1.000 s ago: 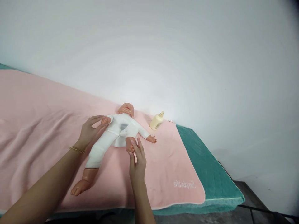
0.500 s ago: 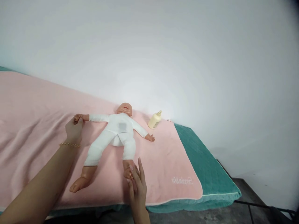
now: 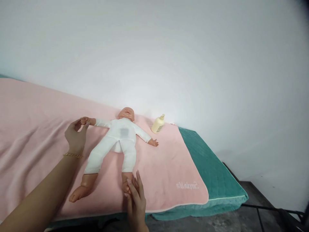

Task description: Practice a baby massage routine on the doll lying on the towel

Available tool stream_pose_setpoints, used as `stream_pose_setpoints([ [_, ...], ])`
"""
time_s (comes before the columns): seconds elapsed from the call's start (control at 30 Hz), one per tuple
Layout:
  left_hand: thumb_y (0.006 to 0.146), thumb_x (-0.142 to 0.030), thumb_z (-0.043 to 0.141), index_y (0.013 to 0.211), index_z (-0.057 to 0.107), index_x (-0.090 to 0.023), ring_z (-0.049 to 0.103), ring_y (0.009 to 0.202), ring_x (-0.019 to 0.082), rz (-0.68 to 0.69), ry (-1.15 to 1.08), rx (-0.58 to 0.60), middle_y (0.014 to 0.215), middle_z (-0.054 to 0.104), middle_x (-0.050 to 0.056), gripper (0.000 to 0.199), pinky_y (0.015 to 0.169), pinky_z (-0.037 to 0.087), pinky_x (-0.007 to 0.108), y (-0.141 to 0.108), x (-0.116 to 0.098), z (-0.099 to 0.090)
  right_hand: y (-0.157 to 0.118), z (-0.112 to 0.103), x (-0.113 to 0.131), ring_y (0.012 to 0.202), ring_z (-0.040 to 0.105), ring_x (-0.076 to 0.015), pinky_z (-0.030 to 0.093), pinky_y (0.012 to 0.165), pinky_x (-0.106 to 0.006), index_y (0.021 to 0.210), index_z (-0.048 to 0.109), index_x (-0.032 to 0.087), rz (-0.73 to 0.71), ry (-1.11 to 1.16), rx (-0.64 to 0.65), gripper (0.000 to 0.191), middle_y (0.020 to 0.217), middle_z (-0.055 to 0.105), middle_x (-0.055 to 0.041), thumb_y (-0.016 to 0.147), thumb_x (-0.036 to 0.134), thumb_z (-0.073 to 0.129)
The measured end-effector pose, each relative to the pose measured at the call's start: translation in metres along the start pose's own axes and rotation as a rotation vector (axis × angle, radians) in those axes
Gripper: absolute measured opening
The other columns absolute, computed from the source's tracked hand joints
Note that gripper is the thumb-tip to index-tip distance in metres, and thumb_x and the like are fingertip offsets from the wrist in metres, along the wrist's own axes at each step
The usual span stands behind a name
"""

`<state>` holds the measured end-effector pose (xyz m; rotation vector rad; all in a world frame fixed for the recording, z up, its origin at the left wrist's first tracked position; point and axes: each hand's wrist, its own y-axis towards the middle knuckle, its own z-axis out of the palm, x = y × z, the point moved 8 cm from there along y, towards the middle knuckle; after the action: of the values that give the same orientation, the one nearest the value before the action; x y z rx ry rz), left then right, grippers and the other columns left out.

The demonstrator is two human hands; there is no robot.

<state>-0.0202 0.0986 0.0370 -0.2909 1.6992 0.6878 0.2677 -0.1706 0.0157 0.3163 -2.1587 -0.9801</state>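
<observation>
A baby doll [image 3: 122, 132] in a white cloth body lies face up on a pink blanket [image 3: 166, 167], arms spread wide and legs toward me. My left hand [image 3: 76, 135], with a gold bracelet at the wrist, pinches the doll's hand on the left side between thumb and fingers. At the doll's foot on the right, my right hand [image 3: 136, 198] is closed around the foot, thumb on the near side and fingers along its outer side. The toes there are partly hidden. The doll's other foot [image 3: 80, 191] rests free on the blanket.
A pale yellow pump bottle [image 3: 158, 124] stands on the blanket near the wall [image 3: 193, 64], right of the doll's head. Green bedding [image 3: 212, 167] shows beyond the blanket's right edge. Dark metal bars [image 3: 267, 208] and grey floor lie at lower right.
The doll's held hand and held foot have shifted slightly, the foot a little down and left along with my right hand. My left fingers have opened somewhat around the doll's hand. The view moved slightly.
</observation>
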Motion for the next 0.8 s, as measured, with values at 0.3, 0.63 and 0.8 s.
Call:
stream_pose_setpoints([
  [0.3, 0.079, -0.038, 0.073, 0.108, 0.077, -0.026, 0.065, 0.117, 0.026, 0.311, 0.001, 0.154, 0.120, 0.074, 0.003, 0.031, 0.108, 0.048, 0.041, -0.040, -0.068, 0.026, 0.058, -0.010, 0.009, 0.133, 0.057, -0.0259, 0.061, 0.096, -0.034, 0.145, 0.053, 0.033, -0.019, -0.044, -0.032, 0.047, 0.157, 0.045, -0.0101, 0.102, 0.015, 0.045],
  [0.63, 0.092, -0.044, 0.056, 0.097, 0.079, -0.029, 0.063, 0.123, 0.027, 0.808, 0.084, 0.511, 0.107, 0.079, 0.002, 0.028, 0.106, 0.045, 0.045, -0.052, -0.079, 0.069, 0.122, 0.013, 0.005, 0.136, 0.054, -0.0246, 0.055, 0.106, -0.040, 0.144, 0.055, 0.030, 0.002, -0.011, -0.038, 0.043, 0.159, 0.039, -0.0104, 0.103, 0.019, 0.047],
  [0.8, 0.094, -0.044, 0.057, 0.100, 0.079, -0.030, 0.065, 0.120, 0.026, 0.843, 0.095, 0.577, 0.108, 0.078, 0.001, 0.027, 0.102, 0.047, 0.045, -0.056, -0.072, 0.078, 0.141, 0.024, 0.001, 0.138, 0.052, -0.0240, 0.053, 0.108, -0.038, 0.140, 0.060, 0.025, 0.025, 0.018, -0.026, 0.038, 0.157, 0.042, -0.0121, 0.103, 0.024, 0.047],
])
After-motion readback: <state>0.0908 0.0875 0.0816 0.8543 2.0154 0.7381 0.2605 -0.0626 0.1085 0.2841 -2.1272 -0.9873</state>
